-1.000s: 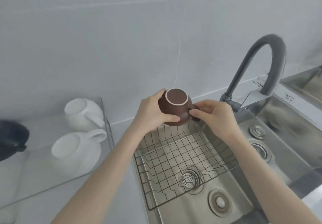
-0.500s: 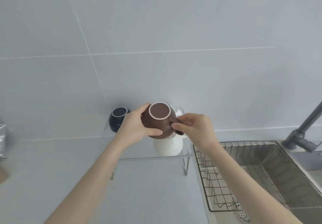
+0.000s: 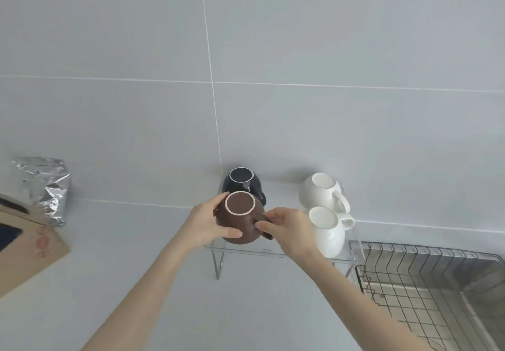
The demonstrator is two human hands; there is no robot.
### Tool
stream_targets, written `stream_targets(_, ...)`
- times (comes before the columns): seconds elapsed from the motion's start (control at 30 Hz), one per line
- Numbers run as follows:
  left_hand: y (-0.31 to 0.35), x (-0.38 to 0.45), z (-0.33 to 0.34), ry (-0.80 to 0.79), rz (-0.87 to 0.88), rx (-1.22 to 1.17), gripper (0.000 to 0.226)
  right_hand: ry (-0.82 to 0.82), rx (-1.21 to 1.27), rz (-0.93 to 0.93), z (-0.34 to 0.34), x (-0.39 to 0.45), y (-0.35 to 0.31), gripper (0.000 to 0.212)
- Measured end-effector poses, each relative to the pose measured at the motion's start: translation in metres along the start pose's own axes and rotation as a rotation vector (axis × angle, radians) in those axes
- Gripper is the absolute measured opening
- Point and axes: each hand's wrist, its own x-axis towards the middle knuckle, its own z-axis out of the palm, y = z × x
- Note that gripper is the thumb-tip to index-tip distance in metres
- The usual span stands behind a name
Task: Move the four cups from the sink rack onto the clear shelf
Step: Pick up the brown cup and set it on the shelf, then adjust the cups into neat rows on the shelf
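I hold an upside-down brown cup (image 3: 240, 220) over the front left part of the clear shelf (image 3: 273, 251). My left hand (image 3: 207, 222) wraps its left side. My right hand (image 3: 287, 227) pinches its handle on the right. Whether the cup touches the shelf I cannot tell. A dark cup (image 3: 241, 184) stands upside down just behind it on the shelf. Two white cups (image 3: 321, 190) (image 3: 328, 230) stand upside down on the shelf's right half. The wire sink rack (image 3: 426, 282) at the lower right shows no cups in its visible part.
A crumpled silver foil bag (image 3: 46, 186) and a brown cardboard box (image 3: 24, 244) sit on the grey counter (image 3: 109, 282) at the left. The steel sink holds the rack at the right. A tiled wall rises right behind the shelf.
Both hands carried the brown cup from above the sink rack leftward to the shelf, lowering it in front of the dark cup. My view swung left; the faucet left the frame.
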Motion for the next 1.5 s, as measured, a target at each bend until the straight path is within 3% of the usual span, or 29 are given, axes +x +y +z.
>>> stream_targets(0.1,-0.009,0.001,0.0,0.001,0.012,0.001,0.104,-0.019,-0.009,0.01,0.007,0.004,0.003,0.007)
stream_targets(0.3,-0.018,-0.004,0.004,0.047,0.04,-0.027,0.073,-0.065,-0.029,0.015,0.014,0.008,0.01,0.007)
stream_targets(0.57,-0.018,-0.004,0.005,0.058,0.029,0.052,0.079,-0.083,0.04,0.026,0.015,0.013,0.014,0.009)
stream_targets(0.7,-0.024,-0.005,0.01,0.073,-0.036,-0.05,0.092,-0.057,0.144,0.085,0.011,0.01,0.021,0.016)
stream_targets(0.8,-0.025,-0.01,0.014,0.143,-0.045,-0.238,0.056,0.087,0.279,0.166,0.008,0.001,0.031,0.017)
stream_targets(0.9,-0.022,-0.016,0.019,0.229,-0.022,-0.345,0.017,0.12,0.381,0.207,0.008,-0.015,0.031,0.02)
stream_targets(1.1,-0.017,-0.018,0.026,0.297,-0.064,-0.46,0.025,-0.139,0.459,0.199,0.021,-0.039,0.025,0.031)
stream_targets(1.5,-0.014,-0.034,0.046,0.388,-0.051,-0.526,0.037,-0.155,0.451,0.204,0.012,-0.021,0.022,0.025)
